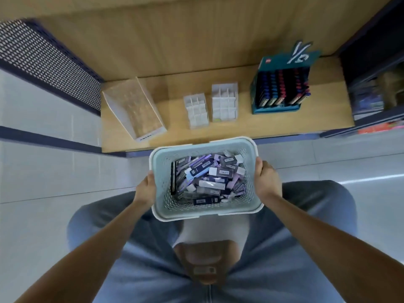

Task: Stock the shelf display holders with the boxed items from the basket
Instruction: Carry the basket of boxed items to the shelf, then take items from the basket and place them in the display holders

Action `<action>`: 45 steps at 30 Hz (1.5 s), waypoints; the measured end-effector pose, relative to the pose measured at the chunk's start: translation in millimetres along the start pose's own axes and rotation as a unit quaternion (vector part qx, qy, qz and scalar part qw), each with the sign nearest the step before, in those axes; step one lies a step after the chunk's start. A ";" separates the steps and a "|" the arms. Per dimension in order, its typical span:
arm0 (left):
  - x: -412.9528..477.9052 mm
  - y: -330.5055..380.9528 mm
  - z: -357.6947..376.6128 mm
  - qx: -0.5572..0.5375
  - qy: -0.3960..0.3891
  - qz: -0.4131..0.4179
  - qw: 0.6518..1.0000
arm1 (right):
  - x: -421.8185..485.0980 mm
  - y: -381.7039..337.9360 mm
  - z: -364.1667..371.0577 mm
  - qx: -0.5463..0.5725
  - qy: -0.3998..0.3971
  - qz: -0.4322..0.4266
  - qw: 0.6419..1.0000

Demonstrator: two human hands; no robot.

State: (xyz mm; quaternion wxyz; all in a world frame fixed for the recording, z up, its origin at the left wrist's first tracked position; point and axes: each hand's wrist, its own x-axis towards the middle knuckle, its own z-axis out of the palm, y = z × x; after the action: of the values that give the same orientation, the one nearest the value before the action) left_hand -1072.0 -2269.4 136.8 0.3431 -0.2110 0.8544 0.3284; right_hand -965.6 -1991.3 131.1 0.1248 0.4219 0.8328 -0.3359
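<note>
**Q:** Where's the basket?

**Me:** Entry 1. The basket (162,165) is off the shelf (244,127). I'm holding it in the air just short of the shelf's front edge, about mid-length, long sides running left to right.

**Q:** Grip?

**Me:** Entry 2. My left hand (147,187) grips the left short side and my right hand (265,179) grips the right one. On both, the thumb lies over the rim and the fingers curl round the outside wall, clamped on the plastic. The fingertips are hidden behind the walls.

**Q:** How does it look?

**Me:** Entry 3. Pale blue-grey plastic, rectangular, with rounded corners and a thick rolled rim. The walls are perforated with small holes. The boxed items (209,178) lie loose in a jumbled heap across the whole floor. They are slim cartons in dark navy, lilac and white, some with white barcode labels facing up. The print is too blurred to read.

**Q:** And the shelf?

**Me:** Entry 4. A clear sloped tray (133,108) sits near the left end, reaching toward the front edge. Two white gridded holders (196,110) stand side by side mid-shelf, just apart. A teal pen display (279,86) stands toward the right back corner.
</note>
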 end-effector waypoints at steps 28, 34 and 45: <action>121.7 -96.3 121.3 0.037 0.060 0.038 0.997 | 75.0 112.9 148.7 0.039 -0.012 0.047 0.998; 124.4 -94.6 125.2 0.038 0.059 0.042 0.997 | 71.6 109.7 154.3 0.048 -0.006 0.067 0.997; 109.2 -86.8 154.5 0.269 0.080 0.355 0.892 | 44.4 109.3 167.6 -0.080 -0.121 -0.225 0.963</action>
State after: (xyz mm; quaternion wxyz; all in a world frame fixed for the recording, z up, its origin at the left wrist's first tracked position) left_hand -1025.9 -2235.4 -63.3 0.1778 0.1808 0.9526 0.1681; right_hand -919.6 -2029.5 -64.9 0.1788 0.1682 0.9094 -0.3357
